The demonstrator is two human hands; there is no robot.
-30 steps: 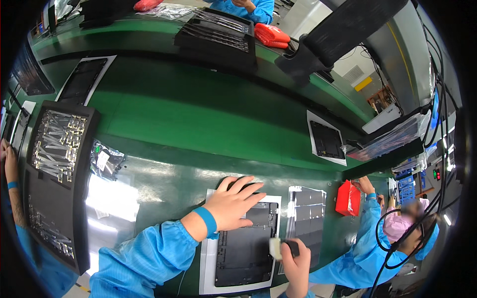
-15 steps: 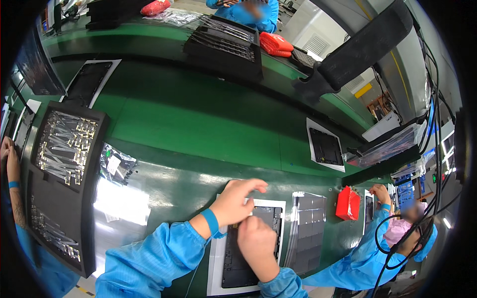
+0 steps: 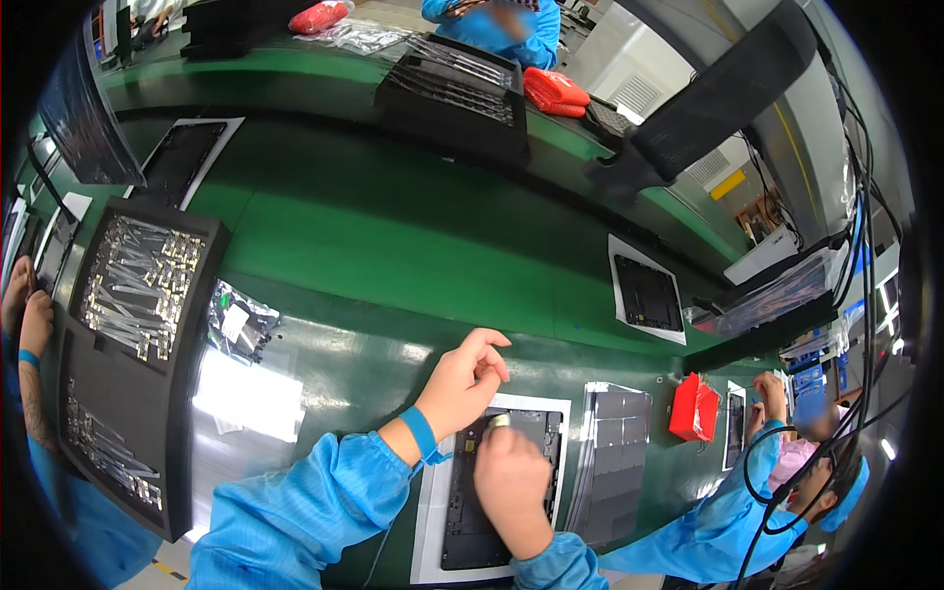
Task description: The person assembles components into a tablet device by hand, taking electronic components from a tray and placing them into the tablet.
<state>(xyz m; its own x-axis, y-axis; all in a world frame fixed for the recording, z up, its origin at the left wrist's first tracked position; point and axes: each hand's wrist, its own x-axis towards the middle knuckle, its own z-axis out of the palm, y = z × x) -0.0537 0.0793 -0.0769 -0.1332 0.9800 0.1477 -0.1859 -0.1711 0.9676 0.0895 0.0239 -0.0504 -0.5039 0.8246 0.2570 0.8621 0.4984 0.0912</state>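
Note:
A dark flat panel (image 3: 477,511) lies in a white tray (image 3: 430,531) on the green table near my body. My left hand (image 3: 462,383), with a blue wrist strap, hovers over the panel's far left corner, fingers curled and thumb near the forefinger; whether it pinches anything is too small to tell. My right hand (image 3: 511,482) rests on the panel's far part, closed around a small pale piece (image 3: 500,421) at its fingertips. Both sleeves are blue.
A grey sheet stack (image 3: 615,462) lies right of the tray. A black parts tray (image 3: 128,344) and a small bag (image 3: 236,320) sit to the left. A red pouch (image 3: 693,406) and another person (image 3: 787,472) are at right; a second framed panel (image 3: 646,295) lies farther off.
My left hand lifted off the panel and curled at its far corner. My right hand came up from the panel's near edge onto its far part. The view tilted slightly.

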